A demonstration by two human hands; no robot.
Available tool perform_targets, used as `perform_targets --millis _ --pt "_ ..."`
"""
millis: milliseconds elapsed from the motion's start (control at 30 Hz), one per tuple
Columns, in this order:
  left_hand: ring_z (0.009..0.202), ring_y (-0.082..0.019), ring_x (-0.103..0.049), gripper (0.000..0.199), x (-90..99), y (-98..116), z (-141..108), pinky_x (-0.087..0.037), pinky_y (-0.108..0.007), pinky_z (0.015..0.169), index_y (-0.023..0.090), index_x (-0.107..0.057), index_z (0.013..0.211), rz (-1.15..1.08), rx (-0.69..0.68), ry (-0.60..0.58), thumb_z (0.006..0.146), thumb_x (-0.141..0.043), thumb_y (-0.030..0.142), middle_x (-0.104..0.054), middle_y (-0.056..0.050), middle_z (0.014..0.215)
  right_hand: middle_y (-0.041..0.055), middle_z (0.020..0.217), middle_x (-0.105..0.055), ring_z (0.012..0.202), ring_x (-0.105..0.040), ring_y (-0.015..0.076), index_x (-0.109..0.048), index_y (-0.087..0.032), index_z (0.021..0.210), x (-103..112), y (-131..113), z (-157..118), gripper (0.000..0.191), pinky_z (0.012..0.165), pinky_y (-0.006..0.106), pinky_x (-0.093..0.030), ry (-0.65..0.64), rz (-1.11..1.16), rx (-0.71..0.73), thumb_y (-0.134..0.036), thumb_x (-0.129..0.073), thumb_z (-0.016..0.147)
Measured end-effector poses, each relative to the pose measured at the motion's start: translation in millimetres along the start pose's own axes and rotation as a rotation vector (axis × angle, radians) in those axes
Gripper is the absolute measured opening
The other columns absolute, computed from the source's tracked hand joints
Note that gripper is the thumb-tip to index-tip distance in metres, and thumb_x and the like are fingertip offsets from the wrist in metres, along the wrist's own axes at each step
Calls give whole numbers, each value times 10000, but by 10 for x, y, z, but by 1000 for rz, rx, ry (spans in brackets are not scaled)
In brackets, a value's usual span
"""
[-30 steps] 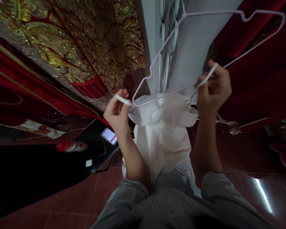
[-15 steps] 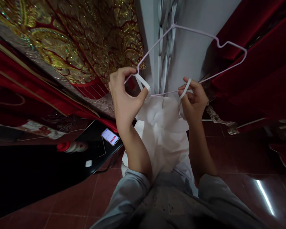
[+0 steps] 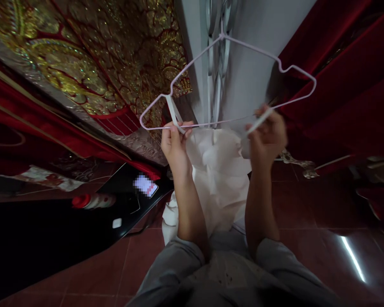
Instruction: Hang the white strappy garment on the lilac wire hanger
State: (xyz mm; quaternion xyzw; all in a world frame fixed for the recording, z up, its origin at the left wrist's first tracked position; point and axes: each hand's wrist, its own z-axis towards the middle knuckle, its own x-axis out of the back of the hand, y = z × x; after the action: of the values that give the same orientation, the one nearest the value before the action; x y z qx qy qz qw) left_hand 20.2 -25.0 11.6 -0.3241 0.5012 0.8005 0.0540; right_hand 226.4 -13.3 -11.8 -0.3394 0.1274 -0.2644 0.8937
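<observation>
A lilac wire hanger (image 3: pixel 195 63) hangs in front of me. Below its lower bar drops a white garment (image 3: pixel 219 170) with thin straps. One white strap (image 3: pixel 172 109) loops over the hanger's left notch and runs down to the bar. There my left hand (image 3: pixel 176 147) closes its fingers on the strap, against the bar. My right hand (image 3: pixel 269 134), blurred by motion, is closed on the other strap (image 3: pixel 258 121), which stretches across its fingers near the right part of the bar. The right notch of the hanger is bare.
Gold-sequinned red clothing (image 3: pixel 131 55) hangs at the left, dark red fabric (image 3: pixel 336 98) at the right. A black table (image 3: pixel 45 243) at lower left bears a phone (image 3: pixel 146 185), a red-capped bottle (image 3: pixel 94 201) and a small white case (image 3: pixel 117 223). Grey metal scrollwork (image 3: pixel 214 81) stands behind the hanger.
My left hand has moved down from the hanger's left notch to the lower bar, leaving the strap over the notch. My right hand has moved slightly right with its strap. The hanger appears farther left.
</observation>
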Motion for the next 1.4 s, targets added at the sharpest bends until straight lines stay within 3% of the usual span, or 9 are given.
perform_targets --millis 67,133,367,533,700,867,1000,1233,1400 --pt "888 -181 -787 275 16 51 63 -615 -272 824 232 -665 937 12 -23 23 1020 -761 475 -808 -38 883 84 1205 -679 907 -717 201 -697 -274 1293 234 196 186 423 790 397 -644 290 -21 40 -540 -732 967" --pt "825 -167 -773 225 48 90 126 -609 -256 776 227 -658 922 -6 -61 27 1068 -696 393 -796 -32 836 97 1191 -673 985 -722 235 -696 -255 1241 438 325 411 419 909 458 -645 367 -10 57 -530 -772 935" --pt "697 -173 -722 204 88 128 156 -579 -271 680 240 -655 892 20 -97 20 1073 -676 333 -790 -31 800 60 1079 -737 951 -671 223 -732 -237 1098 398 7 1022 350 904 443 -552 -186 -65 50 -349 -878 799" --pt "664 -169 -679 303 126 82 165 -513 -258 606 226 -625 894 55 -71 5 1009 -766 468 -784 -50 806 30 1044 -603 983 -597 223 -610 -275 982 265 -225 1191 341 879 381 -481 -165 -236 188 -228 -793 699" --pt "670 -175 -668 344 92 63 142 -502 -266 592 233 -621 897 94 -61 3 980 -789 521 -786 -52 822 21 948 -592 896 -598 197 -619 -252 939 189 -346 918 156 847 365 -458 4 -61 286 -184 -681 813" --pt "696 -160 -676 273 33 60 19 -508 -258 625 225 -684 940 90 -50 31 1009 -755 479 -808 -53 871 50 1241 -687 714 -537 108 -720 -275 1259 30 -489 208 344 633 298 -461 -480 -67 12 -240 -724 916" --pt "1004 -215 -761 268 178 263 -105 -551 -284 762 229 -805 1031 327 33 -65 1042 -708 479 -839 -74 1060 73 1346 -627 726 -531 104 -690 -299 1349 -86 -498 -167 360 695 331 -555 -532 -56 -114 -369 -695 995" --pt "1120 -326 -760 309 166 1001 240 -555 -344 667 240 -834 1026 244 70 -224 1038 -738 533 -840 -97 1090 75 1343 -633 742 -544 120 -716 -315 1290 -126 -477 -158 312 711 353 -570 -445 0 -131 -443 -682 1008" --pt "1440 -242 -666 519 173 1051 514 -628 -289 1021 237 -788 1086 -71 154 -162 1185 -365 521 -834 -48 1282 77 1318 -654 777 -554 137 -728 -306 1293 -126 -487 -127 331 731 347 -583 -490 15 -154 -436 -697 991"
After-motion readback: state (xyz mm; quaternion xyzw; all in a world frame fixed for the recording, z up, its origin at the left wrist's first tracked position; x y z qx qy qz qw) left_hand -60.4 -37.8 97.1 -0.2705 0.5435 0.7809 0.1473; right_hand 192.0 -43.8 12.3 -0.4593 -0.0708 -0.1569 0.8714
